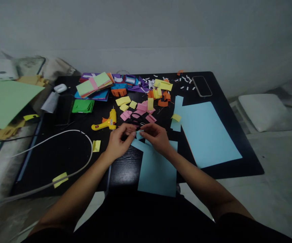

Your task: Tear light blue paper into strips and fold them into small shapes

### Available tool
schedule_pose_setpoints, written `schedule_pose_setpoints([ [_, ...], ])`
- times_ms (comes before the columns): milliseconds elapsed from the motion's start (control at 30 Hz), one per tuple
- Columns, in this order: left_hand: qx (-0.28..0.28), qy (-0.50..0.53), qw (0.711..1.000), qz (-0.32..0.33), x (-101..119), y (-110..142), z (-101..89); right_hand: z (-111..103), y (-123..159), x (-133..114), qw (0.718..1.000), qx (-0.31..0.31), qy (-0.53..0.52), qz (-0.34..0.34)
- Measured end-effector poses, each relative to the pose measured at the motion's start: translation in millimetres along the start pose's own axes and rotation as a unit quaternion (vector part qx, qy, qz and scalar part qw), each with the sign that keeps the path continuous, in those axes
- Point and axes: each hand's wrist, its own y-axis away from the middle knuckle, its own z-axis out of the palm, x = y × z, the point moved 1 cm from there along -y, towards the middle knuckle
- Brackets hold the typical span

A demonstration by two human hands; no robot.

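Note:
Between both hands is a small piece of light blue paper (139, 135), pinched at its two sides. My left hand (120, 140) grips its left side between thumb and fingers. On the other side, my right hand (157, 137) is closed on it with thumb and forefinger. Under the hands lie a blue paper strip (139, 145) and a larger blue sheet (157, 172), which hangs over the table's near edge. Dark-handled scissors (142, 124) lie just beyond the fingers, partly hidden by them. A yellow glue gun (106, 121) rests left of my left hand.
Pink paper pieces (142, 109), yellow pieces and orange pieces (163, 101) lie behind the hands. A large blue sheet (209, 135) and a phone (201, 86) are at the right. Stacked coloured paper (95, 86) sits back left. A white cable (87, 162) loops across the left side.

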Motion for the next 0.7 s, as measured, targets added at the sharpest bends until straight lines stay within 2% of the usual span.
schedule_pose_setpoints([
  [133, -0.024, -0.019, 0.999, -0.027, -2.3, -2.1, 1.3, 0.7, 1.9, 2.7, 1.0, 0.014, 0.026, -0.009],
  [233, -0.017, -0.016, 0.999, -0.044, -1.7, -3.2, 1.0, 2.0, 2.4, 3.5, 1.0, 0.015, 0.026, -0.009],
  [400, 0.011, 0.057, 0.992, -0.113, -1.4, -3.9, 0.0, 2.7, -0.3, 4.6, 0.998, -0.036, -0.032, 0.039],
  [500, 0.009, 0.105, 0.984, -0.145, -3.2, -5.0, 0.3, 0.3, -3.2, 4.6, 0.995, -0.019, -0.075, 0.054],
  [600, -0.008, 0.134, 0.98, -0.146, -4.5, -6.2, 1.4, -2.7, -5.1, 2.4, 0.996, 0.02, -0.077, 0.049],
  [700, -0.01, 0.155, 0.979, -0.133, -5.7, -6.6, 2.4, -3.0, -4.6, -1.4, 0.997, 0.014, -0.058, 0.052],
])
